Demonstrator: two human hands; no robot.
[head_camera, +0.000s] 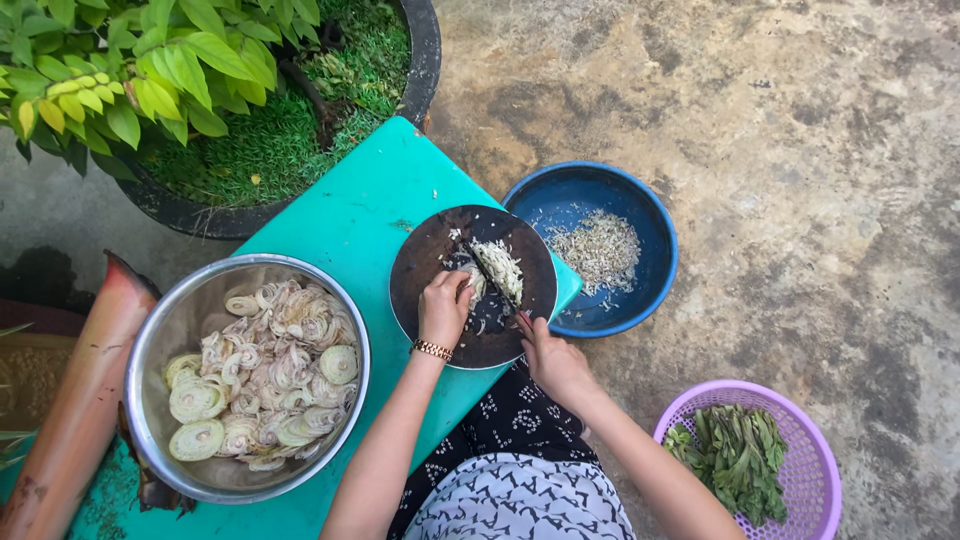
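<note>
Head view, looking straight down.

Round dark chopping board (430, 290), one, on the turquoise tabletop (340, 215), its far edge overhanging a blue basin (655, 235).

Knife (492, 278), one: long axis diagonal, tip toward upper left, handle toward lower right. Right hand (553, 362) closed about the handle, at the board's near right edge.

Pale stalk (474, 283) under the blade, probably lemongrass; partly hidden. Left hand (444, 305) curled, fingertips pinning it just left of the blade; this hand is the nearer to it. Sliced heap (502, 268) lies right of the blade.

Blue basin, one, holding chopped shreds (600, 248).

Steel bowl (160, 330), one, holding sliced rings (265, 375).

Purple basket (815, 465), one, with green leaves (735, 455).

Potted plant (200, 90), one.
</note>
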